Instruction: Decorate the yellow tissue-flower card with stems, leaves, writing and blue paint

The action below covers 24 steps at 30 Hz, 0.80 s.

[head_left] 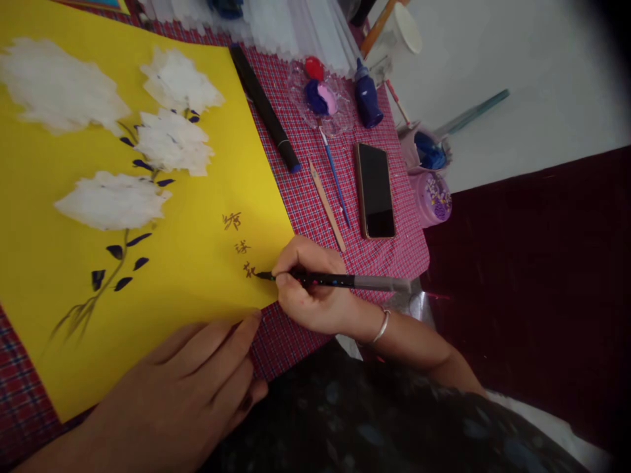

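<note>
My right hand (pixel 315 289) pinches a black pen (pixel 330 280) whose cap is fitted on its rear end. The pen's tip touches the yellow paper (pixel 207 276) at the lowest of three handwritten characters (pixel 241 247). Along the near edge of the sheet my left hand (pixel 197 374) lies flat with its fingers stretched out, holding no object. White blossoms (pixel 111 200) with dark leaves and a thin stem cover the left part of the sheet.
Beyond the paper lie a thick black marker (pixel 266 108), a wooden stick (pixel 327 205), a blue thin brush (pixel 336 177) and a phone (pixel 375 190). Farther off are a clear paint dish (pixel 296 92), a dark blue bottle (pixel 367 98) and a pink tub (pixel 431 200) near the table's edge.
</note>
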Motion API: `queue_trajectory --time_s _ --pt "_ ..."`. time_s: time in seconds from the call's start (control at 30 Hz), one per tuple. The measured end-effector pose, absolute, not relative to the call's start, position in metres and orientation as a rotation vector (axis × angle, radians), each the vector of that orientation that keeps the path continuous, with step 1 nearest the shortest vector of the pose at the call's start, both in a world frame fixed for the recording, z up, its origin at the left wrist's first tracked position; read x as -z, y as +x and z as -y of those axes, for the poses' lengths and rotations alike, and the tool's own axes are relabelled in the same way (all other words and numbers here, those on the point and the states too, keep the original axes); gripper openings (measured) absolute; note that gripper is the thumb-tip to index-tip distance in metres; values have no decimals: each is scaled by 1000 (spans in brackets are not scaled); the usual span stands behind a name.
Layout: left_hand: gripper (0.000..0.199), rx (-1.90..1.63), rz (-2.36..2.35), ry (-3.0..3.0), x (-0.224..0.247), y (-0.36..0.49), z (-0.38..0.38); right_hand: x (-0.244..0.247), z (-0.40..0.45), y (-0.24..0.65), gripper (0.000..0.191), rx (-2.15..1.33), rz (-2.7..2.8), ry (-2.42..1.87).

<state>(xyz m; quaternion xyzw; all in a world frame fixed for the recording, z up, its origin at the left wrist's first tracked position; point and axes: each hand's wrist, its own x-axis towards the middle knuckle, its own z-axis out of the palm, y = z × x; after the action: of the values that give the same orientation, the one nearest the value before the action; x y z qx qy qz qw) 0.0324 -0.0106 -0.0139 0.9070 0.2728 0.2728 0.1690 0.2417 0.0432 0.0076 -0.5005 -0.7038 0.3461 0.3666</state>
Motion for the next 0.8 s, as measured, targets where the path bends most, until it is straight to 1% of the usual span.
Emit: queue_trajectory --time_s 0.3,0.43,0.5,0.63,0.73,0.8 --pt "26 -726 -727 2614 15 29 11 -5 -41 245 13 -842 1762 -1272" --pt "25 -711 -706 2632 16 27 11 -2 -42 245 8 -725 1706 -1192" --pt "25 -701 -705 2643 15 27 7 -4 -42 246 15 -702 1663 -1173" --pt "29 -685 -661 2657 4 30 -7 -10 -36 249 19 -915 1480 -1193" --pt "40 -599 -690 2547 -13 32 -12 -11 -24 248 15 -1055 1249 -1041" --pt "45 -485 -800 2373 -24 30 -9 -9 -14 244 16 -1140 1112 -929"
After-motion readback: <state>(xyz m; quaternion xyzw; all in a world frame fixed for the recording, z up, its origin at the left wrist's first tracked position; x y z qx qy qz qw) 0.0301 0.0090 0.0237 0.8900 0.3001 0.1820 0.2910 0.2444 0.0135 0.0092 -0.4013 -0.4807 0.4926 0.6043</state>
